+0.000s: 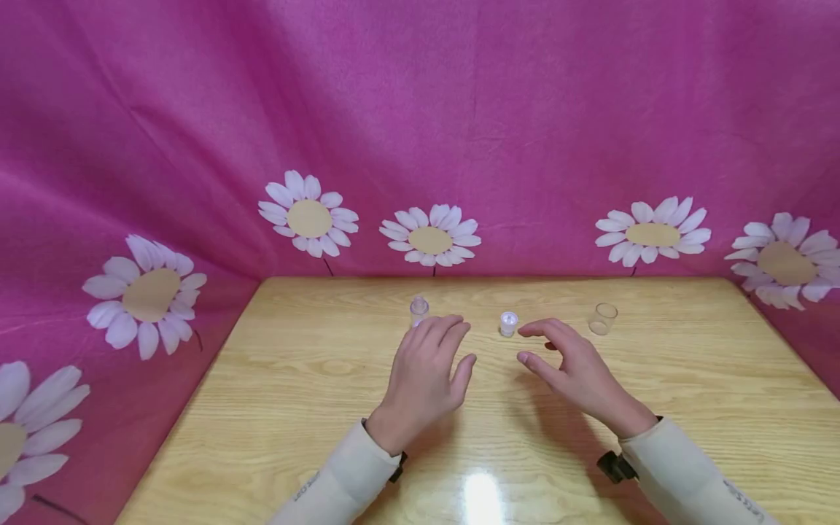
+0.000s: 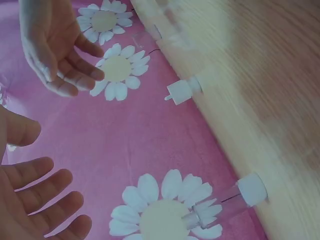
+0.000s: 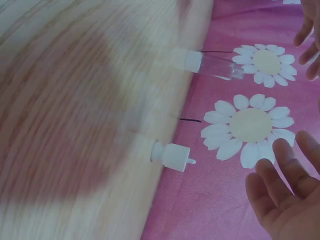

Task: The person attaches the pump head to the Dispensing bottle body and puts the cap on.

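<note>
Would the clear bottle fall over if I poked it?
Probably: the bottle stands upright and is taller than it is wide. Once down, it might roll, since its sides look round. Its smooth-looking sides could feel slippery.

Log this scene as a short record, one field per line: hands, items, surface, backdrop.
Left hand: empty, fingers relaxed, above the table; the left hand is nearest the bottle
Right hand: empty, fingers loosely bent; the right hand is nearest the nozzle piece
Left item: clear bottle with white base, upright
Middle item: white nozzle piece, tip up
Right item: clear cylinder
Surface: wood-grain table
Backdrop: magenta cloth with white flowers
</note>
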The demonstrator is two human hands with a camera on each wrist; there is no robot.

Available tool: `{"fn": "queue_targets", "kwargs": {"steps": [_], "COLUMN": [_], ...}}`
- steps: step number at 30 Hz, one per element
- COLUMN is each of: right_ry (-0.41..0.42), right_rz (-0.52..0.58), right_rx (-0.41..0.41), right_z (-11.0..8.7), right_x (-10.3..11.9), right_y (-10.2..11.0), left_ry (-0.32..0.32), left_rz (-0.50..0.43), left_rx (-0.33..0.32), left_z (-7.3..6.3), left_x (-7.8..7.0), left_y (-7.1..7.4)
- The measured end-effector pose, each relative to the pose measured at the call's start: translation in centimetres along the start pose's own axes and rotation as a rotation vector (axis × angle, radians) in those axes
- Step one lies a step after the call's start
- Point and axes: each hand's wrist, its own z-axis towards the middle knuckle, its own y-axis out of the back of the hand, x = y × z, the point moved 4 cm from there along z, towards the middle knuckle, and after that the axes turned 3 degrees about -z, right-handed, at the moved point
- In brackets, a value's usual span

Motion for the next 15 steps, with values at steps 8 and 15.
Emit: {"fn": "queue_targets", "kwargs": {"steps": [8, 15], "right_ry": [0.036, 0.004], "right_rz": [-0.027, -0.015], "right_rx": [-0.041, -0.006], "right_z": [-0.1, -0.1], "right_x": [-0.3, -0.9], "right_y": [-0.2, -0.3], "left_ry": [0.072, 0.095], "left_rz": [-0.076, -0.130], "left_rx": [-0.048, -0.042], "left_z": [0.6, 0.6], "left_x": [1.7, 2.2], "left_y": [2.0, 2.6]}}
